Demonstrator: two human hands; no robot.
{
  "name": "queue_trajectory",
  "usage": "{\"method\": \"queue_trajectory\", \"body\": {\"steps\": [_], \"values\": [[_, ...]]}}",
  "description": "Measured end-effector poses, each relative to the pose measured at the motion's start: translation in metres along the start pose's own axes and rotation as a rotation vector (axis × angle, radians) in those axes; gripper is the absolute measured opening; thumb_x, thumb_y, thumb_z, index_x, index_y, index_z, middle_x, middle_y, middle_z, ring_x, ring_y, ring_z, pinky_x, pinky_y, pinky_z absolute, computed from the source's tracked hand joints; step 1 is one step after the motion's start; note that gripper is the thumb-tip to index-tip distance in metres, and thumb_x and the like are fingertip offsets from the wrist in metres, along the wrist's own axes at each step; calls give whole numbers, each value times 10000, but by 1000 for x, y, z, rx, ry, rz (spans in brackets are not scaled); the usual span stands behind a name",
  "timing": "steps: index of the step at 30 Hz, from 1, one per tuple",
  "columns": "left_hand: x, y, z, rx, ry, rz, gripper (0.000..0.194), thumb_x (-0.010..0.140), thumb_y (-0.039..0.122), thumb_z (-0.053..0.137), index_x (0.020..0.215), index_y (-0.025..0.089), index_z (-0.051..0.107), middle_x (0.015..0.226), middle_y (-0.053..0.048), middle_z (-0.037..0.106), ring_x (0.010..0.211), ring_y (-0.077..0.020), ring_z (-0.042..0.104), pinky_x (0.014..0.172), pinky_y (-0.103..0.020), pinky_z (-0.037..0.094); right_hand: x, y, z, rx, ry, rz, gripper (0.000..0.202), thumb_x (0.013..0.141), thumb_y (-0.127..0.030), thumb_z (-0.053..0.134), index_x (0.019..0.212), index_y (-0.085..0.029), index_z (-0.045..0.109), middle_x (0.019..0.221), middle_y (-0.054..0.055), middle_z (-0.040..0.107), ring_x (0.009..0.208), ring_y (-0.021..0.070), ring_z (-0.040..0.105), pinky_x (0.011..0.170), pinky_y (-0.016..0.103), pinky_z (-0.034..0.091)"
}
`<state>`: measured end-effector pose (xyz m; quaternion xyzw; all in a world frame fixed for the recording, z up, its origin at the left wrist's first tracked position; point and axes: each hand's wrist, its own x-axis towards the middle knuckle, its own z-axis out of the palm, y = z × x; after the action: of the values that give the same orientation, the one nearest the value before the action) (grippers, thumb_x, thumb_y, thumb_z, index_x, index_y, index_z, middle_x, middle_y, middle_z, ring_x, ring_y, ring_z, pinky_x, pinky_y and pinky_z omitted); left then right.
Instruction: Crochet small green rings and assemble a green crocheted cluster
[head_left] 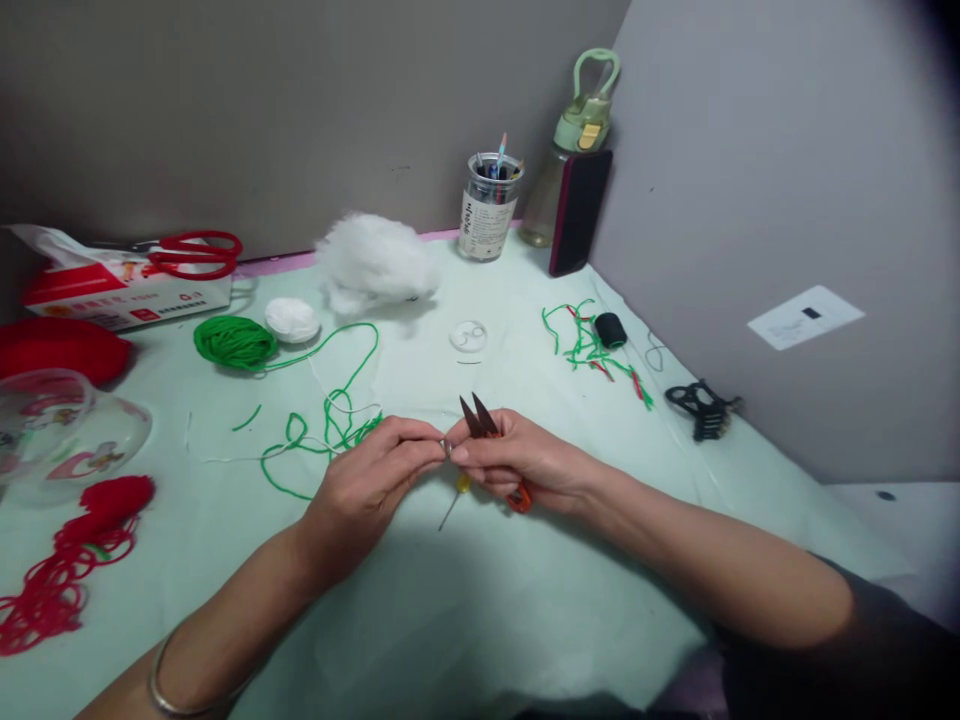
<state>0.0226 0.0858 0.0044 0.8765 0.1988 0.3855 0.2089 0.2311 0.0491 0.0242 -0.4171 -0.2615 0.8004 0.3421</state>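
Scissors [484,415] in right hand [517,450], blades [469,417] (parted) pointing forward, slightly left.

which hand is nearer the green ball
Left. The left hand is below and right of the green ball in the picture; the right hand is farther right, past the left hand.

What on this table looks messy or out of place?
The red yarn at the left lies in loose tangles rather than wound up, and green and red scraps lie scattered beside the black spool. Nothing looks clearly spilled or damaged.
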Motion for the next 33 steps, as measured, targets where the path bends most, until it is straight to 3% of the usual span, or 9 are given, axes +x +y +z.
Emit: {"method": "queue_trajectory", "body": {"steps": [9, 20, 29, 33], "values": [[-4, 1, -1, 22, -26, -48, 137, 952, 80, 599, 1045, 159, 662, 1013, -70, 698, 927, -127, 690, 830, -201, 541, 1, 4, -1, -76, 57, -23, 239, 699, -277, 826, 850, -166, 677, 548, -74, 578, 359, 9, 301, 340, 166, 176], [-2, 5, -1, 105, -12, -89, 84, 982, 140, 571, 1013, 187, 632, 945, -42, 693, 869, -128, 677, 747, -202, 535, 2, 4, 3, -148, 72, -163, 262, 690, -306, 837, 832, -171, 663, 523, -74, 606, 372, 32, 362, 347, 175, 235], [-2, 6, 3, 37, 23, -169, 104, 964, 148, 577, 961, 219, 653, 878, -19, 712, 831, -149, 689, 733, -232, 535, 0, 5, 9, -321, 144, -283, 174, 718, -250, 789, 794, -158, 663, 555, -61, 594, 473, 52, 420, 459, 195, 314], [1, 9, 4, -87, 47, -288, 102, 934, 149, 617, 894, 219, 679, 847, -7, 722, 796, -140, 687, 719, -228, 531, -2, 1, 9, -370, 120, -308, 187, 752, -276, 780, 787, -162, 637, 571, -62, 574, 501, 55, 435, 486, 198, 330]]}}
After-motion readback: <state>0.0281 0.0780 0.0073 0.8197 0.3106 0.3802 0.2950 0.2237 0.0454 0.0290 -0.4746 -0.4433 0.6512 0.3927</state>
